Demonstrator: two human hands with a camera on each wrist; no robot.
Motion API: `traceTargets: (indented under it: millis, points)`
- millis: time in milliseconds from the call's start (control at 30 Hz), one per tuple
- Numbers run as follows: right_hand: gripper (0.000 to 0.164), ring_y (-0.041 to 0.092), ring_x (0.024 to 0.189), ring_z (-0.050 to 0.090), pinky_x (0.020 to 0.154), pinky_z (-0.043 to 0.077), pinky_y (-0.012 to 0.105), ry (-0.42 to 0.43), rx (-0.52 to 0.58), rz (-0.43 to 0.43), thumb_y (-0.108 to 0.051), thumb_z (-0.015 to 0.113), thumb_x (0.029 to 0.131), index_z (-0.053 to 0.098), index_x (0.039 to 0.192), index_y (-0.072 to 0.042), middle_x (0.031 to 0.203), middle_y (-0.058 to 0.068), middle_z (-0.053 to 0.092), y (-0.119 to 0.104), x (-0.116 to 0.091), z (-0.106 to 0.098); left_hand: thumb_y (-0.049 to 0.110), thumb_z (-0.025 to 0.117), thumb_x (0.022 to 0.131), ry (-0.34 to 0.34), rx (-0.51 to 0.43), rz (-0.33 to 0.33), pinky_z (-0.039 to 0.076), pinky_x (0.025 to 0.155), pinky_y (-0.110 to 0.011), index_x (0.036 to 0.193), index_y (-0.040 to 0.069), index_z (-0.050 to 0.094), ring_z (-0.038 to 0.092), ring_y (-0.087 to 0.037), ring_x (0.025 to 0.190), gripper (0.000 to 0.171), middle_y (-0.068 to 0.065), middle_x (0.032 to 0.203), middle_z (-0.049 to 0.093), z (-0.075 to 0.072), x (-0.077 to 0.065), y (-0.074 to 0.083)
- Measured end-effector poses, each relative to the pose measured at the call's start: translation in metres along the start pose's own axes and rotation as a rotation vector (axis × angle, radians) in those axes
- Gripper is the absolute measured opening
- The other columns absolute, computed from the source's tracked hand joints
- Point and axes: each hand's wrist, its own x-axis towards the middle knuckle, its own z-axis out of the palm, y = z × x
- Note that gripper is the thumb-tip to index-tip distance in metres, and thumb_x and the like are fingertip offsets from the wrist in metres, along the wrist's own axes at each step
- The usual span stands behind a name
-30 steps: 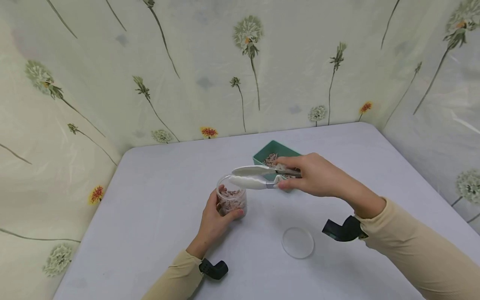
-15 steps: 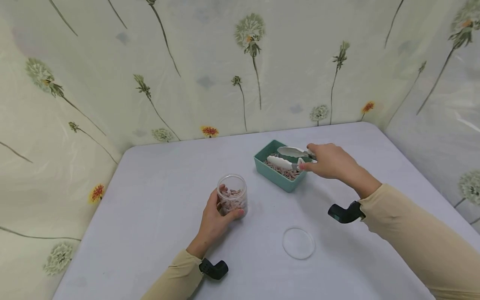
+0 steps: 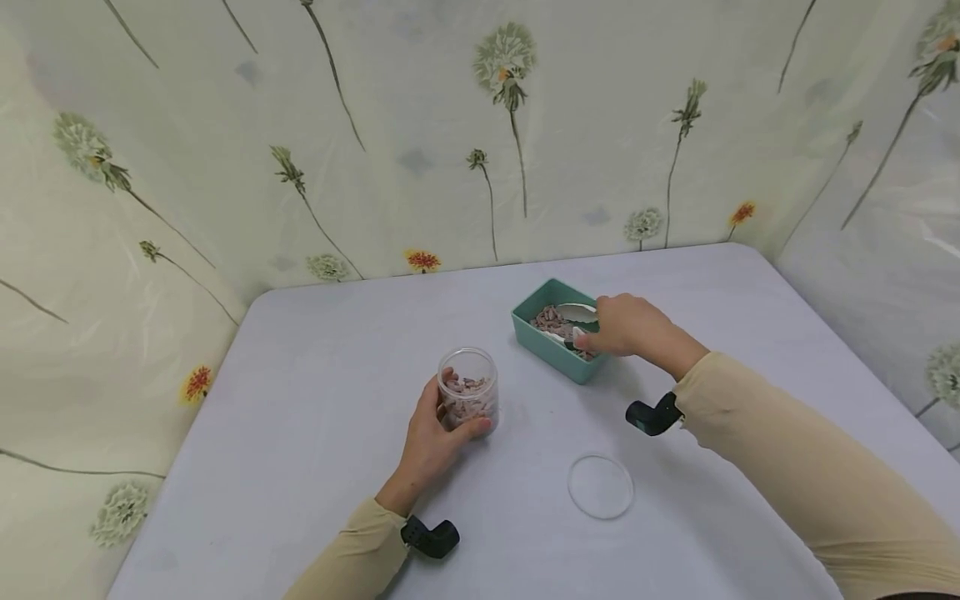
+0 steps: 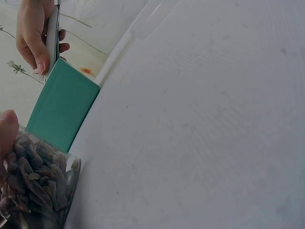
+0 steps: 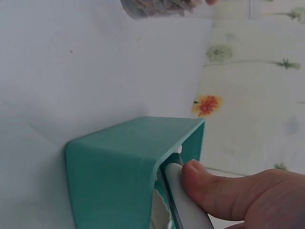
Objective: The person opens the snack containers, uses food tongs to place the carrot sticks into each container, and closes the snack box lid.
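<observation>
A clear jar (image 3: 471,400), partly filled with small pinkish-brown dried pieces, stands upright on the table in the head view. My left hand (image 3: 435,437) grips its side, fingers behind and thumb in front. To the right, my right hand (image 3: 633,329) holds a pair of tongs (image 3: 576,312) with pale scalloped tips. Those tips reach down into a green rectangular box (image 3: 558,354), among more of the same dried pieces (image 3: 549,320). In the right wrist view the thumb (image 5: 205,188) presses along the tongs' handle (image 5: 183,195) at the box's rim.
A clear round lid (image 3: 601,487) lies flat on the white-covered table (image 3: 337,375), nearer than the box. Behind and at both sides hangs a curtain (image 3: 420,150) printed with dandelions. A dark camera mount sits on each wrist.
My right hand has carried the tongs from over the jar's mouth back to the green box and lowered their tips into it. The left hand and jar stay in place.
</observation>
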Motion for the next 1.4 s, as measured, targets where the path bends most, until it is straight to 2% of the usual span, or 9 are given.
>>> traceTargets:
  millis: [233,467,800,967,1067,1233,1400]
  points:
    - [0.058,0.026,0.076,0.061,0.061,0.052,0.035,0.005,0.001,-0.004,-0.045,0.061,0.094,0.055,0.113,0.01,0.089,0.016,0.064,-0.004,0.005,0.0,0.025,0.082,0.081,0.001,-0.001,0.002,0.036,0.119,-0.054,0.15,0.008,0.032,0.046,-0.032,0.137,0.086,-0.015,0.143,0.049,0.0,0.0,0.0]
    - [0.038,0.02,0.066,0.056,0.052,0.042,0.028,0.033,0.041,-0.005,-0.042,0.062,0.094,0.059,0.085,-0.005,0.073,0.006,0.058,-0.003,0.006,0.002,0.026,0.082,0.081,0.001,0.0,-0.005,0.036,0.119,-0.054,0.15,0.009,0.033,0.046,-0.031,0.136,0.086,-0.014,0.143,0.049,0.0,0.001,-0.001]
    - [0.034,0.016,0.058,0.049,0.047,0.035,0.024,0.082,0.053,-0.036,-0.032,0.065,0.095,0.056,0.072,-0.009,0.062,0.001,0.047,0.0,0.004,0.004,0.025,0.082,0.082,-0.002,-0.007,-0.004,0.035,0.12,-0.053,0.15,0.009,0.033,0.045,-0.031,0.137,0.085,-0.014,0.143,0.049,0.001,0.001,-0.002]
    - [0.029,0.017,0.06,0.049,0.049,0.035,0.024,0.116,0.081,-0.06,-0.03,0.065,0.095,0.057,0.079,-0.007,0.066,0.003,0.051,0.004,-0.001,0.006,0.025,0.082,0.082,0.002,-0.007,-0.004,0.036,0.119,-0.053,0.149,0.01,0.033,0.045,-0.031,0.137,0.085,-0.014,0.143,0.049,0.001,0.0,-0.002]
    - [0.028,0.019,0.065,0.052,0.052,0.036,0.026,0.139,0.09,-0.072,-0.03,0.064,0.096,0.062,0.093,-0.003,0.074,0.007,0.057,0.008,-0.005,0.006,0.025,0.082,0.081,0.002,-0.007,-0.003,0.036,0.119,-0.053,0.149,0.009,0.033,0.046,-0.031,0.137,0.085,-0.014,0.143,0.05,0.002,0.0,0.0]
    - [0.046,0.025,0.077,0.06,0.059,0.045,0.032,0.189,0.077,-0.102,-0.03,0.063,0.096,0.059,0.125,0.005,0.092,0.014,0.067,0.012,-0.011,0.003,0.025,0.081,0.082,0.007,0.002,0.006,0.037,0.119,-0.053,0.149,0.008,0.033,0.047,-0.031,0.136,0.085,-0.014,0.142,0.05,0.002,0.0,0.0]
    - [0.051,0.036,0.095,0.066,0.073,0.054,0.046,0.203,0.085,-0.11,-0.031,0.061,0.097,0.054,0.132,0.006,0.111,0.022,0.068,0.016,-0.015,0.003,0.025,0.081,0.082,0.01,0.003,0.0,0.037,0.119,-0.053,0.15,0.009,0.033,0.046,-0.032,0.136,0.085,-0.014,0.142,0.05,0.002,0.0,0.0]
